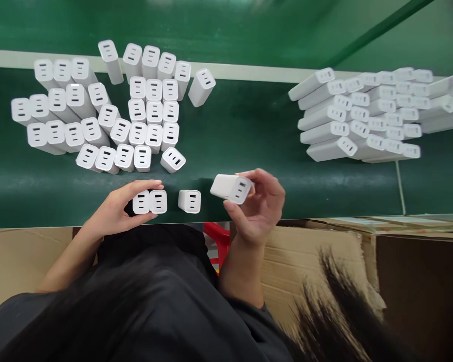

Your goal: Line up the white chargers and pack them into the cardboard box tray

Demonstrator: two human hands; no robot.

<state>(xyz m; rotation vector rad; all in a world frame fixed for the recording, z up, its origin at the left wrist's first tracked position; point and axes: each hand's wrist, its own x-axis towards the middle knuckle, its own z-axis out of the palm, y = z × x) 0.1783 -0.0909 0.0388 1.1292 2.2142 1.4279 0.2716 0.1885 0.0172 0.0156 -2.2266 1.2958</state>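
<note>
Two white charger blocks stood side by side at the near edge of the green belt, and the left hand was cupped around them, thumb on the near side and fingers curled over the far side, touching both. Just to their right a single charger block stood alone, apart from either hand. The right hand was raised slightly above the belt edge and closed on one more white block, the held charger, pinched between thumb below and fingertips above, tilted with its slotted face turned toward the camera. Farther back on the left, a large cluster of upright chargers stood packed in rough rows, with one tilted block at its near right corner. Well apart on the right, a stack of chargers lying on their sides was ranged in rows. Below the belt edge lay cardboard boxes, and a red object showed between the person's arms.
</note>
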